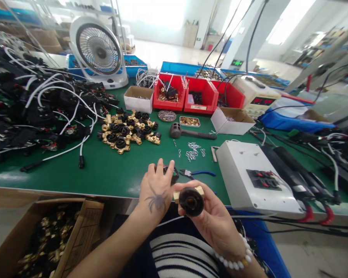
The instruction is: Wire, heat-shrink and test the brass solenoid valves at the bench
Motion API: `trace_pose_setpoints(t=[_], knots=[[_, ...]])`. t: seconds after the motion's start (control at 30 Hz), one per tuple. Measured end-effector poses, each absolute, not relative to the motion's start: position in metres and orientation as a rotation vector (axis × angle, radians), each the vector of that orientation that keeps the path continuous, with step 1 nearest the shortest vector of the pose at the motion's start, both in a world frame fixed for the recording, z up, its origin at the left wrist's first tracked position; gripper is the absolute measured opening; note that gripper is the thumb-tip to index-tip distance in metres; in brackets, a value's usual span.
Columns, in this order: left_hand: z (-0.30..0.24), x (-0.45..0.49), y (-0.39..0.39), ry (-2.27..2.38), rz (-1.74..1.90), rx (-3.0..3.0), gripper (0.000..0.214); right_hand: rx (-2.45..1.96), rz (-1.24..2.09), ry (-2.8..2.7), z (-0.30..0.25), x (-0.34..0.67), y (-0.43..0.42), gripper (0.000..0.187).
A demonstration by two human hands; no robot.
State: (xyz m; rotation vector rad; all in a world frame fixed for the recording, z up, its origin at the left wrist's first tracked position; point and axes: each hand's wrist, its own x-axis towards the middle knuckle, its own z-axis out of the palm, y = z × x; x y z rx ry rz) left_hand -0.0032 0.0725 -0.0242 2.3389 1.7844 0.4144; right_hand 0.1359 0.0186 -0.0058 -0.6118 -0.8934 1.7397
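My right hand [213,216] is wrapped round a brass valve fitting [201,190] with a round black cap [191,201], whose open end faces me. My left hand [156,187] is beside it, palm down over the table's front edge, with the fingers stretched forward and apart. Under and beside its index finger lies a small black housing [174,175], partly hidden by the fingers; its grip on the housing, if any, does not show. Just right of the housing lie blue-handled cutting pliers [201,173]. Several wire clips [192,155] are scattered beyond them.
Brass fittings with black caps [124,131] are heaped at mid-left, near a tangle of cabled black units [43,104]. A black mallet [191,133] lies before red bins [200,96]. On the right stands a grey box [237,173]; a carton [88,224] of fittings sits below left.
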Motion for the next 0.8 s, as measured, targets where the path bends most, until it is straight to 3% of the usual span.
trace_pose_setpoints(t=[0.1,0.2,0.4,0.53,0.8], knots=[[-0.029,-0.002,0.079,1.805,0.437,2.229,0.051,-0.641,1.723,-0.884,-0.005,0.138,0.015,0.030],[-0.028,-0.017,0.084,1.658,0.729,1.966,0.045,-0.653,1.759,-0.835,-0.004,0.140,0.012,0.032],[-0.009,-0.040,0.079,0.957,1.163,0.735,0.045,-0.732,1.854,-0.776,-0.008,0.135,0.009,0.040],[0.003,-0.035,0.070,0.776,1.148,0.466,0.034,-0.726,1.914,-0.758,-0.008,0.128,0.008,0.040],[0.007,-0.032,0.053,0.662,1.035,0.501,0.045,-0.727,1.864,-0.773,-0.010,0.128,0.002,0.040]])
